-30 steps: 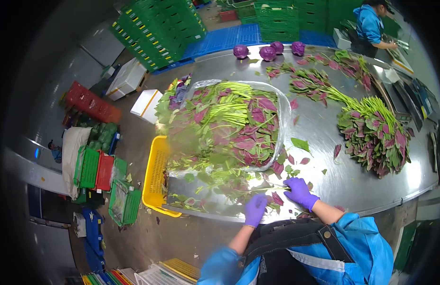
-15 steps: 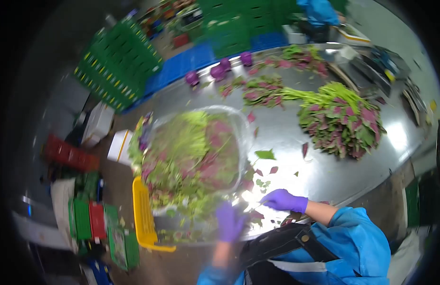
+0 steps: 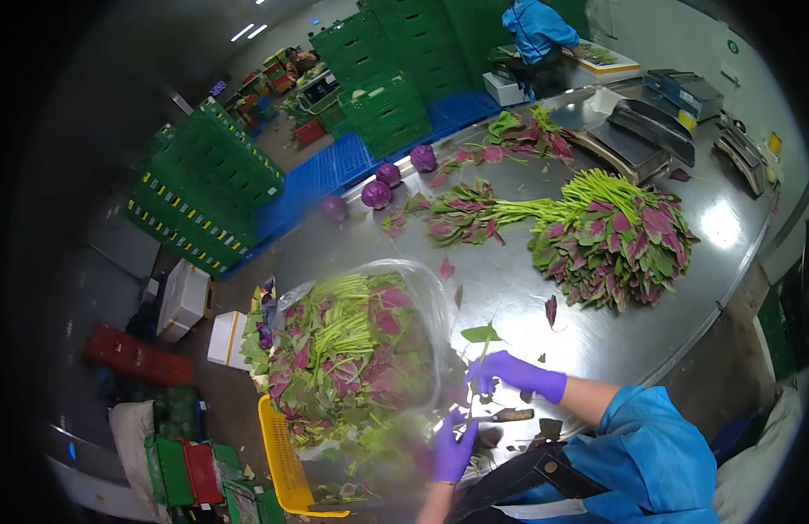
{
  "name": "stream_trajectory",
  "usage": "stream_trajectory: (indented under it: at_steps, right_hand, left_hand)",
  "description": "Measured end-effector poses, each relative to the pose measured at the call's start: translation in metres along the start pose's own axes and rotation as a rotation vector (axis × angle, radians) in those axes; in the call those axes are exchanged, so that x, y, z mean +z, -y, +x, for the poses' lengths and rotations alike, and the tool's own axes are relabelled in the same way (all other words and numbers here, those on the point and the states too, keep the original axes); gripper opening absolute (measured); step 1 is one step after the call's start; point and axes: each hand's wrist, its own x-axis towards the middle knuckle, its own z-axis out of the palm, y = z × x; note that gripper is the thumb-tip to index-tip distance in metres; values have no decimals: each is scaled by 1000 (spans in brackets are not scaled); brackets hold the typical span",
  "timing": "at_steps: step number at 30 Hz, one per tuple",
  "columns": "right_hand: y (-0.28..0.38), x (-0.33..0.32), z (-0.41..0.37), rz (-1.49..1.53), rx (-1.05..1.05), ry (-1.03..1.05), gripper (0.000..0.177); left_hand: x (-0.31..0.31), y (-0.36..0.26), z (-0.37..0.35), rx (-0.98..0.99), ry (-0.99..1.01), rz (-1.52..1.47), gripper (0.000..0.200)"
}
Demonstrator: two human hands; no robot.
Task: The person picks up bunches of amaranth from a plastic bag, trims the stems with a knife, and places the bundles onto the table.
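My right hand (image 3: 513, 375) is closed, pinching a leafy stem (image 3: 475, 393) that runs down from a green leaf (image 3: 481, 334). Just below, my left hand (image 3: 455, 450) has its thumb and forefinger apart beside the stem's lower end. Both hands wear purple gloves. A knife with a wooden handle (image 3: 513, 415) lies on the metal table (image 3: 509, 262) under my right hand, its blade pointing towards the left hand. To the left, cut red-and-green amaranth (image 3: 343, 336) fills a clear plastic bag (image 3: 435, 306).
A large amaranth bunch (image 3: 614, 244) lies across the table, with purple cabbages (image 3: 376, 194) along the far edge. Scales (image 3: 627, 144) stand at the back right. A yellow basket (image 3: 278, 454) sits at the left edge. Beyond, a person in blue (image 3: 540, 35) stands near green crates (image 3: 387, 113).
My left hand has moved down and right, closer to my right hand. The view has shifted, and a stem with a leaf now stands up from my right hand. The knife now shows on the table.
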Motion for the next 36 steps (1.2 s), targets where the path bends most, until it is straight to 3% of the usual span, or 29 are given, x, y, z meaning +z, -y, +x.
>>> stream_trajectory:
  at_steps: [1,5,6,8,9,11,12,13,14,16,18,19,21,23,25,26,27,29,31,32,36]
  right_hand:
    - [22,-18,11,152,-45,-82,29]
    - [77,-115,64,210,-392,-504,33]
    - [89,-145,78,248,-447,-523,35]
    - [91,-197,104,426,-409,-740,35]
    - [88,-212,106,433,-393,-732,35]
    - [70,-221,106,342,-73,-898,39]
    - [49,-211,103,337,-25,-883,39]
    - [23,-192,92,106,-13,-732,34]
    - [-3,-171,76,-113,-6,-563,30]
    - [-45,-112,30,-638,274,-202,31]
    - [-78,-68,-22,-1176,239,139,46]
    - [-99,-52,-42,-1148,392,228,54]
    - [-116,-19,-87,-1071,272,193,56]
    - [-113,3,-94,-1184,149,95,52]
    - [-126,7,-87,-1169,147,83,47]
    - [-99,16,-72,-1096,277,137,43]
    - [-96,10,-73,-915,156,68,40]
    - [-72,-1,-57,-45,405,-83,40]
    - [-58,-36,-45,16,233,-134,42]
    - [-33,-36,-44,77,185,-183,46]
    - [-7,-60,-55,244,57,-366,56]
  left_hand:
    - [-1,4,0,177,-298,153,49]
    - [-21,31,-8,102,-477,46,65]
    - [-21,41,-9,95,-498,72,56]
    - [-19,42,-14,39,-434,81,52]
    - [-16,43,-21,-20,-360,85,48]
    - [0,35,-26,-37,-308,18,37]
    - [10,45,-27,-49,-250,-91,35]
    - [25,70,-29,-156,-158,-275,33]
    - [34,71,-30,-84,-98,-292,32]
    - [42,65,-35,-109,49,-233,32]
    - [50,73,-38,-103,97,-210,32]
    - [51,74,-37,-119,158,-217,31]
    - [52,71,-33,-126,179,-214,31]
    - [55,66,-26,9,172,-153,27]
    - [63,70,-18,88,326,-115,27]
    - [66,66,-15,84,426,-110,27]
    - [71,61,-11,81,528,-106,27]
    - [92,68,0,357,644,66,30]
    - [112,79,19,592,624,195,37]
    - [114,83,39,784,573,442,46]
    - [88,65,152,573,186,568,67]
